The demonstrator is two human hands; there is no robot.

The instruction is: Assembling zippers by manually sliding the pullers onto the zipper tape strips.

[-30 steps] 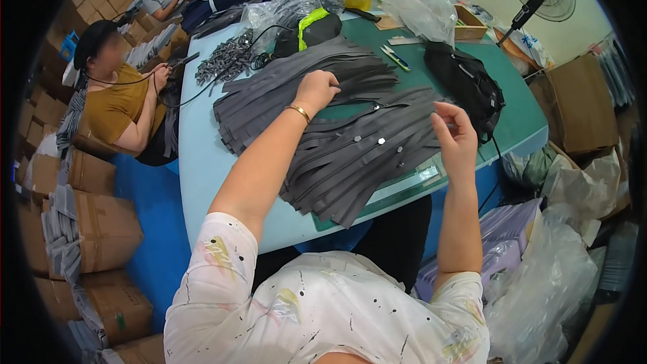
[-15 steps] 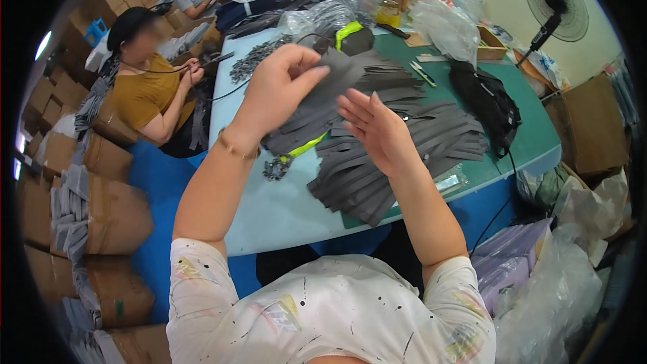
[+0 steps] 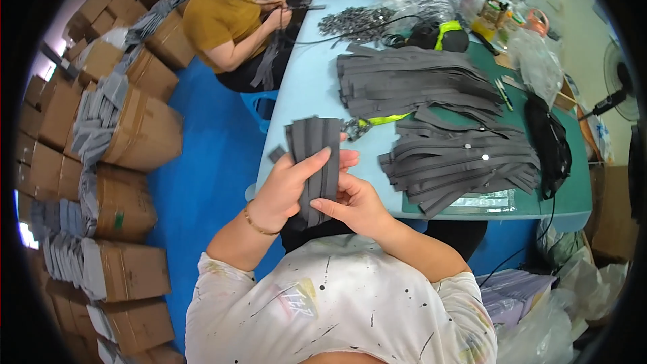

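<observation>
A bundle of dark grey zippers is held upright in front of my chest, beside the table's near left edge. My left hand grips it from the left, thumb laid across the front. My right hand closes round its right side lower down, with fingers partly behind the strips. On the table, one pile of grey zippers lies farther off and another, fanned-out pile of zippers lies to the right. A small cluster of metal pieces and a neon yellow band are just beyond my hands.
A heap of small metal pieces sits farther back on the table. Scissors-like snips and a black bag lie on the right. A co-worker in a mustard top sits at the left edge. Cardboard boxes line the left side.
My hands were raised and apart over the piles, holding nothing clear. Now they are lower, together, and closed on a zipper bundle. The view has turned leftward.
</observation>
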